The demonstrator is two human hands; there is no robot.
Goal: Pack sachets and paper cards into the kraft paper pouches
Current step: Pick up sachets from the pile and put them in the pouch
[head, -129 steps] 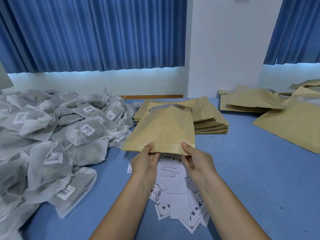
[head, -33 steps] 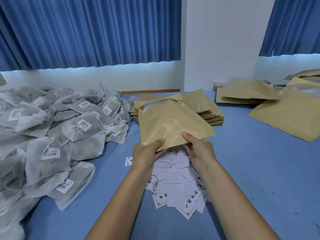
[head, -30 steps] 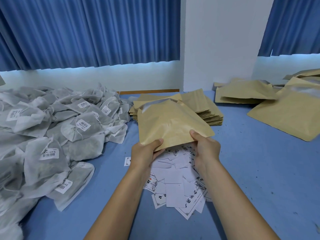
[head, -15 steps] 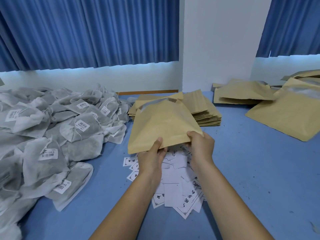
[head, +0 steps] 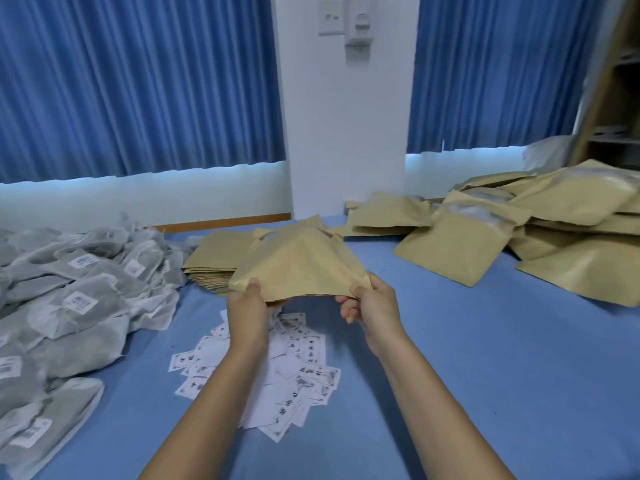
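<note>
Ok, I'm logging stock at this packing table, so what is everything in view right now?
held pouch: one, tan kraft, lifted over the table's middle
pouch stack: one stack, tan, flat on the table behind the held pouch
bulging pouches: a heap, too many to count, tan, far right
sachets: a large heap, grey-white with white barcode labels, left
paper cards: many, white with dark print, scattered under the forearms
table: one, blue top
curtains: two, blue, either side of the pillar
pillar: one, white, back middle
left hand: grips the held pouch's near left corner
right hand: pinches its near right corner
</note>
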